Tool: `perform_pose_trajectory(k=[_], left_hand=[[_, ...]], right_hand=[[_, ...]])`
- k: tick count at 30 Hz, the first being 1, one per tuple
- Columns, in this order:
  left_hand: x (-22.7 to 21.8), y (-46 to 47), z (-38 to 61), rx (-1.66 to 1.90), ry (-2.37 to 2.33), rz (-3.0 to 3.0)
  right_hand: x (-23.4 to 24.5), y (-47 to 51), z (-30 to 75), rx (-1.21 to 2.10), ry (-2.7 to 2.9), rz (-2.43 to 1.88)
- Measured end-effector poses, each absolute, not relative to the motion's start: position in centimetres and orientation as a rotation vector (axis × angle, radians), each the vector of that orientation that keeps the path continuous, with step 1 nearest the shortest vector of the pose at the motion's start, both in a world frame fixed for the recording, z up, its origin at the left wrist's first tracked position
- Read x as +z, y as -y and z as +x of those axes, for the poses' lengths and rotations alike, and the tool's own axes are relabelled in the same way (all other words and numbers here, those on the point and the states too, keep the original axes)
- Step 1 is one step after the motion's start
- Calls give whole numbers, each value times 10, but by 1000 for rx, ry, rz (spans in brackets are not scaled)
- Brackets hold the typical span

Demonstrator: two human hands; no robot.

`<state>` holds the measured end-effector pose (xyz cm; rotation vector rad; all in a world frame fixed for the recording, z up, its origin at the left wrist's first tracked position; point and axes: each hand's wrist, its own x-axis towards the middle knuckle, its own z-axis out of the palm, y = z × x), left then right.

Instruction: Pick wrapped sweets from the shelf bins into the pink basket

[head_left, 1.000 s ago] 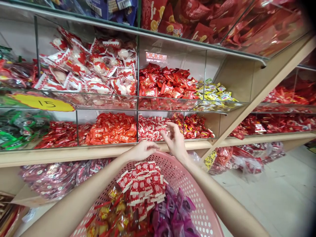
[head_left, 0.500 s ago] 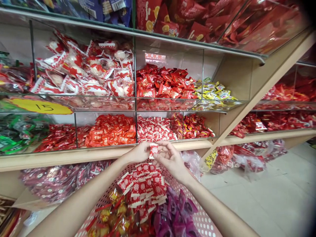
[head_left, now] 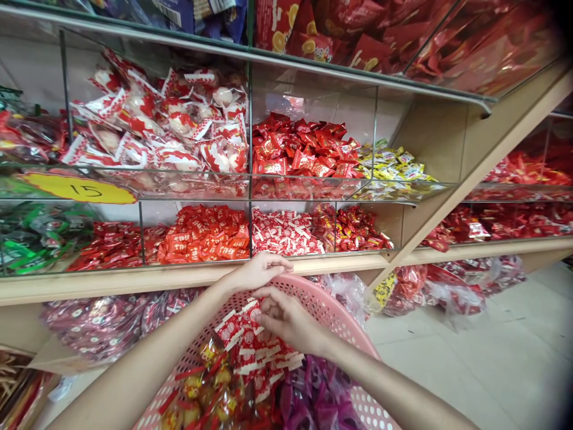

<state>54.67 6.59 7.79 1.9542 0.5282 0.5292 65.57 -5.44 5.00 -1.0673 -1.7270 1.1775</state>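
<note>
My left hand (head_left: 257, 272) grips the far rim of a pink perforated basket (head_left: 333, 313), fingers curled over it. My right hand (head_left: 286, 319) reaches down into the basket, fingers bent and resting on a pile of red-and-white wrapped candies (head_left: 246, 343); whether it still pinches one is hidden. Under that pile lie yellow-and-red candies (head_left: 201, 394) at the left and purple ones (head_left: 313, 400) at the right. Just beyond the basket, the shelf bin of the same red-and-white candies (head_left: 286, 230) sits behind glass.
Glass-fronted shelves hold many bins: orange-red candies (head_left: 201, 233), red packets (head_left: 304, 149), yellow packets (head_left: 394, 167), large red-and-white packs (head_left: 170, 125), green ones (head_left: 31, 236). A yellow tag marked 15 (head_left: 76, 188) sits left. Plastic bags of candy (head_left: 430, 289) lie under the shelf. Tiled floor lies right.
My right hand picked a red-and-white candy from the shelf bin, brought it to my left hand, then lowered onto the pile in the basket. My left hand stayed on the rim.
</note>
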Motion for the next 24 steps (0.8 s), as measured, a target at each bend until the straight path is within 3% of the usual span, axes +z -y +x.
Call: perform_pose_trajectory(k=[11,24], left_hand=[[74,-67,546,518,-525,1976],[69,-69,546,509,-533,1968]], right_hand=[[30,33,614,658,2039,-1457],[41,39,603,406,2340,-1754]])
